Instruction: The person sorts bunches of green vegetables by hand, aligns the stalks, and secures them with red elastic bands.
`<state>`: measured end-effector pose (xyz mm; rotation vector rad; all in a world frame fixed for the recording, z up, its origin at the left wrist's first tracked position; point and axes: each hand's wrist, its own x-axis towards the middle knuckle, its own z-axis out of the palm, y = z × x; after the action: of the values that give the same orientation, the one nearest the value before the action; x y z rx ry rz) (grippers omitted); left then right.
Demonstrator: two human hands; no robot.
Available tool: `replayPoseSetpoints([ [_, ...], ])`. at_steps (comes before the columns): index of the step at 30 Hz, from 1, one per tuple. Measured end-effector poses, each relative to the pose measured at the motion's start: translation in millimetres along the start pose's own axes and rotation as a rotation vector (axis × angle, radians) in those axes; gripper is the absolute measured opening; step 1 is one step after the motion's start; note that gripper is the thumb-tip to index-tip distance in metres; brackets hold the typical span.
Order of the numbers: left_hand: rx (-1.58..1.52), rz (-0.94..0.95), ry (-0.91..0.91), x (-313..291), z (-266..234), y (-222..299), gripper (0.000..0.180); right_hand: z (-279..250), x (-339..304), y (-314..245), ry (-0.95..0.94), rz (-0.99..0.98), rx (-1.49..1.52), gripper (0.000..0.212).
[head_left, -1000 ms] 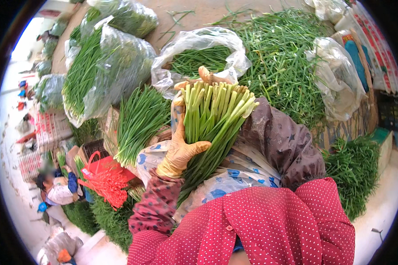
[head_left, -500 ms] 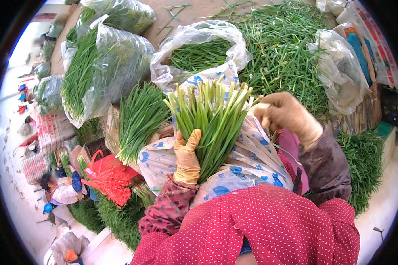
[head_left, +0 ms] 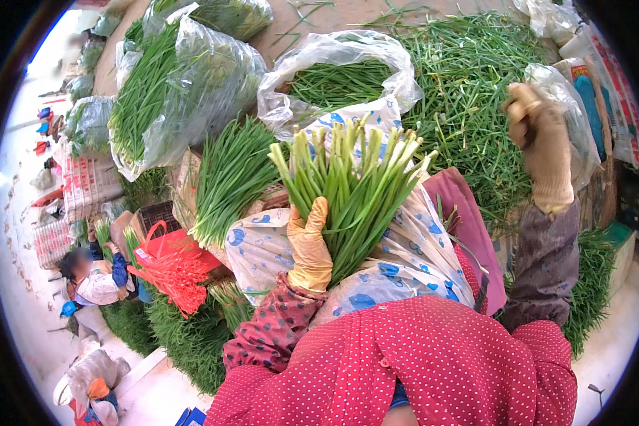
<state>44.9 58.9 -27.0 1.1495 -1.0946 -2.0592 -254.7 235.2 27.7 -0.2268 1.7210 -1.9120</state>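
A thick bunch of garlic chives (head_left: 355,192) rests upright over my lap, its pale cut stem ends pointing away from me and its leaves toward me. My left hand (head_left: 309,245), in a yellowish glove, is wrapped round the lower left of the bunch, thumb in front. Out to the right, my gloved right hand (head_left: 539,138) is raised above a big loose heap of green leaves (head_left: 461,92), apart from the bunch. Its fingers look bent but are smeared by motion. A whitish plastic sheet with blue prints (head_left: 412,259) covers my lap beneath the bunch.
Left of the bunch lies another pile of chives (head_left: 234,174). An open clear bag of chives (head_left: 341,78) stands ahead, with a fuller bag (head_left: 192,92) to its left. Red ties spill over a red bag (head_left: 177,255). A co-worker (head_left: 99,280) sits at far left.
My right hand has left the right edge of the bunch and swung out right and away, over the loose heap. My left hand keeps its hold on the bunch.
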Motion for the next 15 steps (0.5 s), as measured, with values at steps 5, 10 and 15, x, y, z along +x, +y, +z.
replayPoseSetpoints([
  [5, -0.058, 0.007, 0.006, 2, 1, -5, 0.031, 55, -50, 1, -0.419, 0.586, -0.456, 0.026],
  [10, -0.082, -0.011, -0.007, -2, 5, 1, 0.032, 84, -57, 65, -0.280, 0.562, -0.109, 0.022],
  [15, -0.086, 0.010, 0.074, 2, -2, -2, 0.028, 18, -7, 82, 0.048, 0.062, 0.282, 0.019],
])
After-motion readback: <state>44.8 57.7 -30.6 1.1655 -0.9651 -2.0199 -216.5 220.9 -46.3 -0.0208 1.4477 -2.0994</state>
